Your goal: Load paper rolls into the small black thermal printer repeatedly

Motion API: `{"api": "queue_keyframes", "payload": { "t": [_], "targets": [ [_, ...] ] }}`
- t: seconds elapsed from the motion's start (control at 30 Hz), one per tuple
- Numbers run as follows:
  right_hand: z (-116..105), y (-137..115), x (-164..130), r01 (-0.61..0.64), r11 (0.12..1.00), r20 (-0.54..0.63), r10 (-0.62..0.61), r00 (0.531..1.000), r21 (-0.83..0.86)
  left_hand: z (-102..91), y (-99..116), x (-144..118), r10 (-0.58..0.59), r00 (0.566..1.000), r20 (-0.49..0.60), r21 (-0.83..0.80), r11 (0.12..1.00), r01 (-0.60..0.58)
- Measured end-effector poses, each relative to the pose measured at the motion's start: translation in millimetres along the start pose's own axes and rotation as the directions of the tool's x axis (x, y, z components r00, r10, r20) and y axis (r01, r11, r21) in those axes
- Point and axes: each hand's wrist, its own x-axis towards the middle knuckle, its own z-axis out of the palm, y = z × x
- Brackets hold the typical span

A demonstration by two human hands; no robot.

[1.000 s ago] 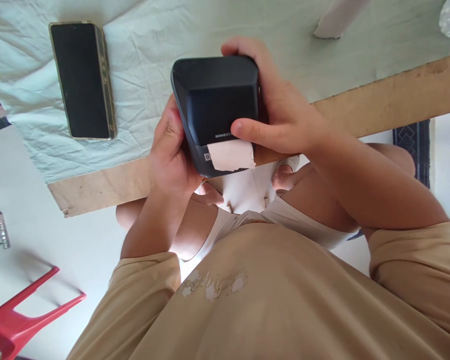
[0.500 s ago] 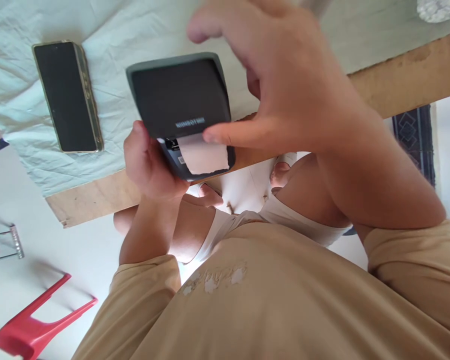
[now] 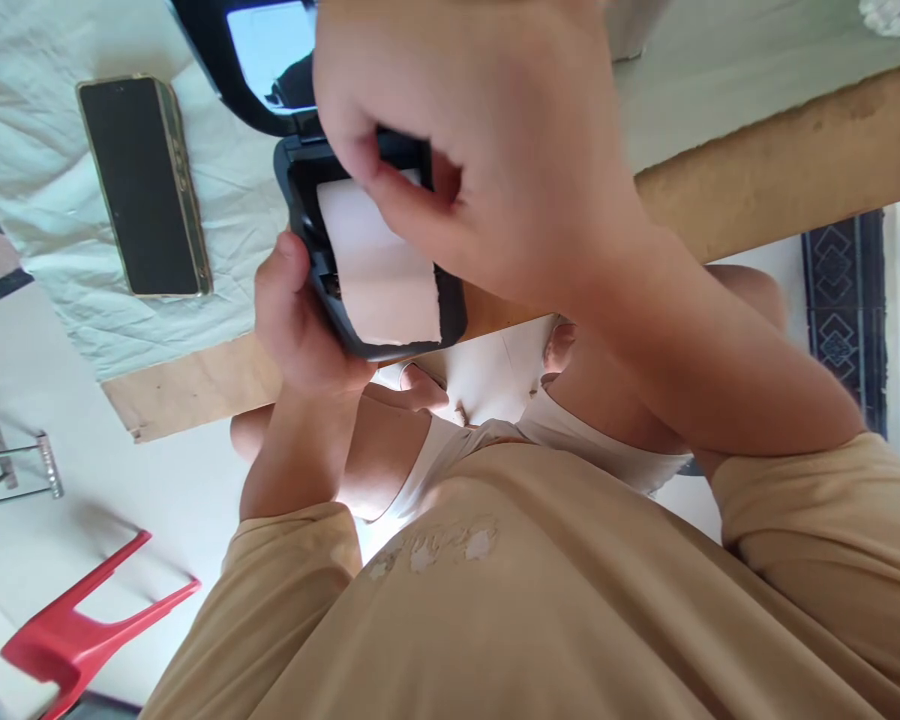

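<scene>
Change: printer (image 3: 379,270) lid (image 3: 255,60) now swung open toward 12 o'clock; a second ago it was shut, only a paper tab showing.
Meaning: paper roll (image 3: 375,265) bay looks exposed, probably mid roll check or reload.
Left hand (image 3: 300,320): fingers clenched around printer body at its 9 o'clock side.
Right hand (image 3: 487,140): moved up over printer, fingertips (image 3: 356,150) pressing roll's top edge; grasp or just touch, cannot tell.
Printer location: held above table (image 3: 757,190) edge.
Phone (image 3: 146,185): on cloth (image 3: 45,250), 9 o'clock of printer, apart.
</scene>
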Motion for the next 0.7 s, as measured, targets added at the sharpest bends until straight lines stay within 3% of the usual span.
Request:
{"api": "queue_keyframes", "payload": {
  "t": [0.1, 0.17, 0.37, 0.47, 0.57, 0.63, 0.7],
  "targets": [
    [3.1, -12.7, -2.7, -0.071, 0.937, 0.046, 0.092, 0.995, -0.342, 2.5, 9.1, -2.3, 0.015, 0.995, 0.095, -0.074, 0.997, -0.008],
    [5.4, -17.9, -4.3, -0.102, 0.864, 0.076, 0.16, 0.984, -0.493, 5.9, 16.8, -4.8, -0.008, 0.997, 0.078, -0.113, 0.993, 0.017],
    [8.2, -14.7, -0.6, -0.137, 0.796, 0.05, 0.205, 0.977, -0.59, 5.0, 24.8, -4.6, -0.11, 0.99, 0.085, 0.022, 0.994, 0.109],
    [5.3, -2.2, 0.8, -0.117, 0.888, 0.031, 0.146, 0.989, -0.446, 0.7, 16.0, -3.5, -0.03, 0.995, 0.09, -0.031, 0.999, 0.033],
    [-2.1, 22.5, -6.5, 0.03, 0.999, -0.048, -0.031, 0.998, -0.03, -3.5, 5.6, -2.5, 0.049, 0.995, 0.086, -0.064, 0.997, -0.043],
    [-10.2, 43.1, -13.4, 0.18, 0.964, -0.142, -0.154, 0.978, 0.197, -6.1, 1.0, -0.8, 0.07, 0.996, 0.06, -0.082, 0.995, -0.065],
    [-19.3, 62.6, -17.1, 0.244, 0.927, -0.173, -0.201, 0.964, 0.286, -8.2, -0.9, 1.5, 0.072, 0.995, 0.062, -0.09, 0.994, -0.067]
  ]
}}
